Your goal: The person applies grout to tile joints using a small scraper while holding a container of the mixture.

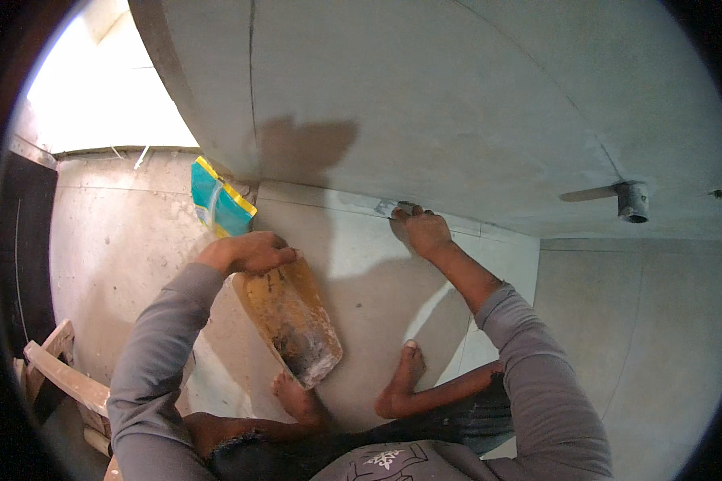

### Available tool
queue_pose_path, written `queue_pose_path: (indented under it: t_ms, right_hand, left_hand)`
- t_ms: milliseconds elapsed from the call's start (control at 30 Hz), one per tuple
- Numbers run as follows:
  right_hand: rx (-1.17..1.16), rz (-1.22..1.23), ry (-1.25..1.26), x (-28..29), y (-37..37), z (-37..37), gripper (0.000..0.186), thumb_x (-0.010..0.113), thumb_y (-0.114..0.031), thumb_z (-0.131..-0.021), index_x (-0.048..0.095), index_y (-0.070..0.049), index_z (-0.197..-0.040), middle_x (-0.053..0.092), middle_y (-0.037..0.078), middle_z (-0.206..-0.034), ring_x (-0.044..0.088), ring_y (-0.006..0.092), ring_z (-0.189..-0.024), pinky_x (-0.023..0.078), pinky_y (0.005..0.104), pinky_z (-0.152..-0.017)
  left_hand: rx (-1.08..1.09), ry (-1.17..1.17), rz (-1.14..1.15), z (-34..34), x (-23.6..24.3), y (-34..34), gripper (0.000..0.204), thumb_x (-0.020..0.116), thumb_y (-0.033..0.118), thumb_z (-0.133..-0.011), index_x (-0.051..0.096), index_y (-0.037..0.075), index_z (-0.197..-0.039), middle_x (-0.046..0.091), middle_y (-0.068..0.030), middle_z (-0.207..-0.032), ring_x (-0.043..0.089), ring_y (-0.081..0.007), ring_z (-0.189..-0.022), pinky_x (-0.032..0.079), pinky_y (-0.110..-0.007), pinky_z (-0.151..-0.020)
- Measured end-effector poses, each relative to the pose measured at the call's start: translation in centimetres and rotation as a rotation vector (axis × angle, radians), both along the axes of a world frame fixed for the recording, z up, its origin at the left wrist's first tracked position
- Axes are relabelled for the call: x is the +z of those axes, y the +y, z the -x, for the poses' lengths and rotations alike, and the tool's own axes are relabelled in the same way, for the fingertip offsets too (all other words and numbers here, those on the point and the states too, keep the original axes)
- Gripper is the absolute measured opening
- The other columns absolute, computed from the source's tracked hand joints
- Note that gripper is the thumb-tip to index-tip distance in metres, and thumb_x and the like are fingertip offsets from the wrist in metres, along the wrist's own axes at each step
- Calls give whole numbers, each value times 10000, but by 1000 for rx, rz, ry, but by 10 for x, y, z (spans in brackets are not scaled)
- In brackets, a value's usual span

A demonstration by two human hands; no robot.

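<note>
Grey plastered wall (457, 96) is filling the upper part of the head view, meeting a pale floor (361, 272) along a putty-smeared seam. Against that seam the right hand (423, 231) is pressing a small putty knife (387, 208), fingers curled around its handle. Left of the knife, the left hand (250, 252) is gripping the top edge of a yellow mortar board (290, 317), smeared with grey putty at its lower end. A teal-and-yellow bag (217, 200) is leaning beside the wall, and a pipe stub (634, 200) is sticking out far right. Bare feet (401, 385) are resting below the board.

blue-yellow bag (219, 200); wall pipe stub (633, 201) — wooden ladder (60, 373)
</note>
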State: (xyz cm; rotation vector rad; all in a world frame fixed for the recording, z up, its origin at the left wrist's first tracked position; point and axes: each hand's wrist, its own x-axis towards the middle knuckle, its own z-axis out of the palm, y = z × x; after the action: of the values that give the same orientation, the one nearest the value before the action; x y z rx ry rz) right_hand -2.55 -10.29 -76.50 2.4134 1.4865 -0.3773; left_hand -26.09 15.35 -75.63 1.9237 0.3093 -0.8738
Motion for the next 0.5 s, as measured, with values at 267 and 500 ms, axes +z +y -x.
queue_pose_path:
  t_ms: [267, 500]
  right_hand:
    - [-90, 376, -60, -9, -71, -67, 286, 515, -167, -873, 623, -70, -1120, 630, 205, -1085, 652, 330, -973, 540, 456, -791]
    - [-332, 151, 111, 34, -82, -43, 314, 534, -151, -859, 629, -104, -1154, 643, 200, -1093, 628, 340, -1005, 498, 459, -861]
  left_hand:
    - [-34, 120, -10, -13, 9, -3, 518, 452, 459, -942, 623, -5, -1097, 634, -115, -783, 603, -189, -633, 491, -331, -563]
    - [-38, 97, 4, -18, 8, -7, 581, 446, 515, -939, 636, -16, -1075, 557, -102, -643, 569, -207, -543, 462, -357, -524]
